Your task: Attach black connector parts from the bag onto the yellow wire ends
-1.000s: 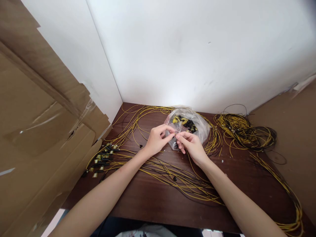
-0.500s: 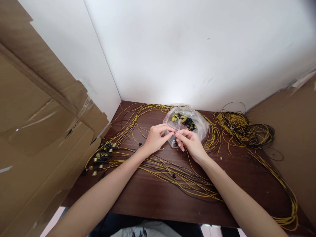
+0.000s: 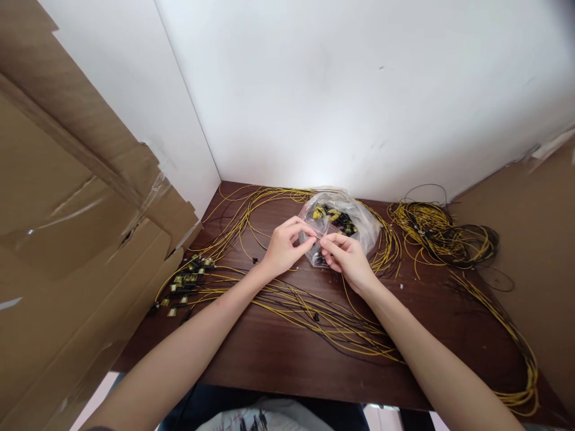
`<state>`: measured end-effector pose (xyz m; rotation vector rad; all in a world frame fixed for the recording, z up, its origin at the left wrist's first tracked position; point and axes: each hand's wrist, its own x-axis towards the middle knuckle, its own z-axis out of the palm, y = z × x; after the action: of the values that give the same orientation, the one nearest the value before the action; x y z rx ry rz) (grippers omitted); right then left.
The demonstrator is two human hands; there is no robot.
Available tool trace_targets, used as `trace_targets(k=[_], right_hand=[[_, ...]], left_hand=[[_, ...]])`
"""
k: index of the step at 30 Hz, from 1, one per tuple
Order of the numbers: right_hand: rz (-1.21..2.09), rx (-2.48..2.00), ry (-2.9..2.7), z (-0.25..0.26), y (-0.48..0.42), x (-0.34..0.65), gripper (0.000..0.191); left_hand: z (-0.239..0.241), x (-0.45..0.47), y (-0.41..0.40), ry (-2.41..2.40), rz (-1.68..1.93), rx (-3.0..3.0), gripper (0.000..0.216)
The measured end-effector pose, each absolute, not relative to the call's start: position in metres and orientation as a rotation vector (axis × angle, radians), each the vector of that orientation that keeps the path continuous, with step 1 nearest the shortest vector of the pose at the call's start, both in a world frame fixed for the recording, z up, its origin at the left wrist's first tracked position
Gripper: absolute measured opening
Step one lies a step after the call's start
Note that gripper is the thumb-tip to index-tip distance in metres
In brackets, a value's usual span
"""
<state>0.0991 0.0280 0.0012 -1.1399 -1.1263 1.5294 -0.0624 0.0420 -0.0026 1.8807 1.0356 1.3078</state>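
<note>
My left hand and my right hand meet fingertip to fingertip over the dark wooden table, both pinched on a thin yellow wire that trails down towards me. What sits at the wire's tip between my fingers is too small to make out. Just behind my hands lies a clear plastic bag holding several small yellow and black parts.
Long yellow and black wires spread across the table. A row of wire ends with small connectors lies at the left. A tangled wire bundle sits at the back right. Cardboard sheets lean at the left, white walls behind.
My hands stay pinched together at the same spot in front of the bag. The view has shifted slightly; nothing else has moved.
</note>
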Motion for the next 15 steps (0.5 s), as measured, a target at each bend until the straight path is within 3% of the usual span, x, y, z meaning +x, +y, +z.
trace_targets(k=[15], right_hand=[[1.498,-1.119,-1.208,0.0002,0.0275,0.0979,0.027]], left_hand=[[-0.0047,-0.0615,0.0431,0.979,1.31,1.854,0.01]])
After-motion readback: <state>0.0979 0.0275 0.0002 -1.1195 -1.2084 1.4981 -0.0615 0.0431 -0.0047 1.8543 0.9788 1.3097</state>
